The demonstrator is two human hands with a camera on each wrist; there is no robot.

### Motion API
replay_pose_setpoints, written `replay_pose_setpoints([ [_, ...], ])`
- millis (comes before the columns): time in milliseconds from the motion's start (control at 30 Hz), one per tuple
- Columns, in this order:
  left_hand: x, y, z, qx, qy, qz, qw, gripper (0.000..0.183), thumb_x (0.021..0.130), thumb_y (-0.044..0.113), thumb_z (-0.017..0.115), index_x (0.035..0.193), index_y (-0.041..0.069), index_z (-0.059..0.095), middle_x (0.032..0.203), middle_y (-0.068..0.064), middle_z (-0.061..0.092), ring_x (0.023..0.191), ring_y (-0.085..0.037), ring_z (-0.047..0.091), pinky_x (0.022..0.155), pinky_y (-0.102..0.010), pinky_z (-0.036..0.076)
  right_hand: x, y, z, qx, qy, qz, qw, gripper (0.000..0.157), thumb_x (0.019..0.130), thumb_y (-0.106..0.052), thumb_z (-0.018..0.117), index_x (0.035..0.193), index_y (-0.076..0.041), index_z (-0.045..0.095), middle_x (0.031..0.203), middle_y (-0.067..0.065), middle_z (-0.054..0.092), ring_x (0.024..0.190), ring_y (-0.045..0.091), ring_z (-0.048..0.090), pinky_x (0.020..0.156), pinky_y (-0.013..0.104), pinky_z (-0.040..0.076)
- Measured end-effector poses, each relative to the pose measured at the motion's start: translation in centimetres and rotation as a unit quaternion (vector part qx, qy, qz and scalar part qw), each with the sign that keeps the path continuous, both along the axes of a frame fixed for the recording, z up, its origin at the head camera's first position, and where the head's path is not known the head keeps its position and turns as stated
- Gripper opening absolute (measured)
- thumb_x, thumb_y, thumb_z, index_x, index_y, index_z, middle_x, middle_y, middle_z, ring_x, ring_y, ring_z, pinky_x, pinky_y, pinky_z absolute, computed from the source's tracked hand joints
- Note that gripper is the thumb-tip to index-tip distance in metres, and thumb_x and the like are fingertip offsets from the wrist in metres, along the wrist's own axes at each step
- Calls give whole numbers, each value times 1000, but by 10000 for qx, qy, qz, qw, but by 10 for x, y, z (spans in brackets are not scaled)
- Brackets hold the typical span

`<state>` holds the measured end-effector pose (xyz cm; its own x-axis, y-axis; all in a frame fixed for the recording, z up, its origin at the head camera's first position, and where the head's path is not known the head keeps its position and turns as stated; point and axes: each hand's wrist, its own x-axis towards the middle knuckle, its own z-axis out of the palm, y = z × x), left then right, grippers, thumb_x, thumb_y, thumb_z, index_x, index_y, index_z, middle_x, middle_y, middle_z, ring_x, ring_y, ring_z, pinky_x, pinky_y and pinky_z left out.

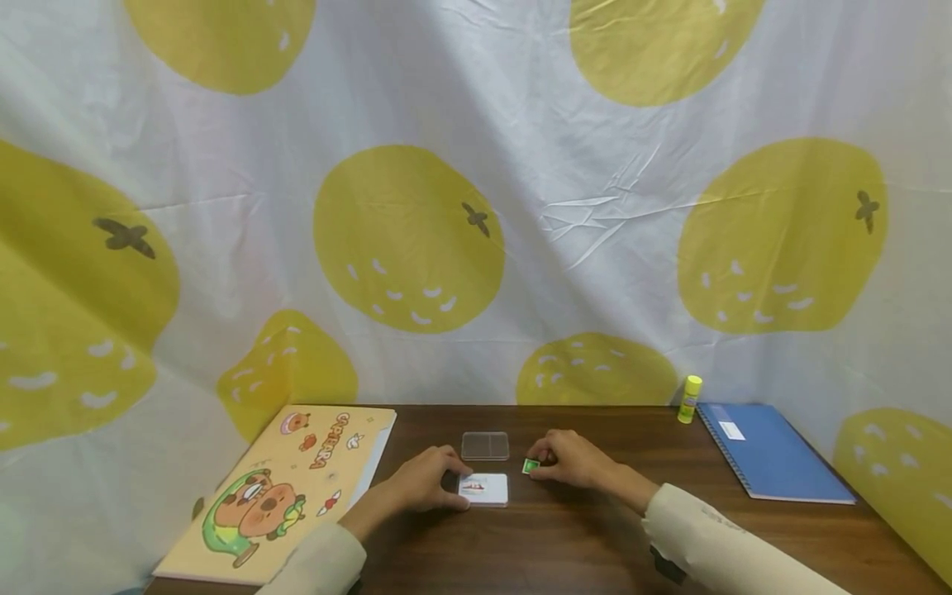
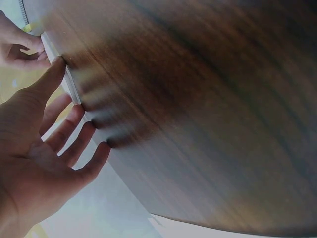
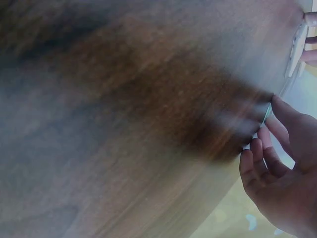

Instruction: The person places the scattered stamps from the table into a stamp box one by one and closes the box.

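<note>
At the middle of the dark wood table [image 1: 587, 537], the left hand [image 1: 427, 478] grips the left end of a flat rectangular case [image 1: 491, 489], its thumb at the near edge and its forefinger at the far one. The case holds something white with a small reddish picture at the left; that print is too small to read, and the fingertips hide part of the rim. Just beyond it lies a clear plastic tray or lid [image 1: 485, 446]; which of the two cannot be told.

To the right of the case, the right hand [image 1: 568, 459] pinches a small green square with a white border [image 1: 530, 466] between thumb and forefinger, just above or on the table. The fingertips cover its right side, and whatever is on its face is too small to tell. The right wrist view shows it only as a thin green sliver, and the left wrist view shows the case nearly edge-on.

On the left, a tan capybara folder [image 1: 297, 463] is partly covered by the left sleeve [image 1: 320, 562]. At the far right stand a yellow glue stick [image 1: 689, 405], its label illegible, and, lying flat beside it, a blue spiral notebook [image 1: 781, 454]. A dark object under the right sleeve [image 1: 714, 529] is mostly hidden.
</note>
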<state>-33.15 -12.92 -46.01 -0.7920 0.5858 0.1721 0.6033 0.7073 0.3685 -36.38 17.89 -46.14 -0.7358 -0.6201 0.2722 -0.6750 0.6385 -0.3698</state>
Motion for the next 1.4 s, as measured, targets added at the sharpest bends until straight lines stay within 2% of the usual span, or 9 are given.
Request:
replay_pose_setpoints([
  [167,-1,1,-1,15,9,-13,10000,46,79,33,91,117,10,78,110,-1,68,103,-22,62,91,-36,53,2,0,-1,15,108,39,9999,18,89,-20,83,103,-9,79,88,1,62,80,14,57,71,25,49],
  [500,0,0,-1,25,14,-34,10000,46,79,33,91,116,9,78,110,-2,68,103,-22,63,92,-37,53,8,-1,1,28,-110,187,9998,17,90,-17,82,104,-8,78,92,2,63,84,17,61,74,25,52],
  [833,3,-1,0,122,34,-130,9998,46,78,30,92,115,7,78,108,-3,68,101,-25,63,89,-37,54,11,-2,-1,34,54,259,9996,15,90,-13,81,104,-7,78,91,1,63,83,15,60,74,25,52],
  [1267,3,0,1,37,74,-41,10000,46,79,32,91,116,9,78,109,-2,67,102,-22,62,91,-36,53,14,-2,-4,30,39,187,9998,16,91,-11,80,106,-7,78,92,0,63,84,13,61,74,25,54],
  [1400,3,0,1,38,20,23,10000,46,79,33,91,117,10,78,110,-1,67,103,-22,62,92,-37,53,14,-2,-2,18,39,203,9998,16,91,-10,80,106,-7,78,90,-1,62,81,10,58,72,23,52],
])
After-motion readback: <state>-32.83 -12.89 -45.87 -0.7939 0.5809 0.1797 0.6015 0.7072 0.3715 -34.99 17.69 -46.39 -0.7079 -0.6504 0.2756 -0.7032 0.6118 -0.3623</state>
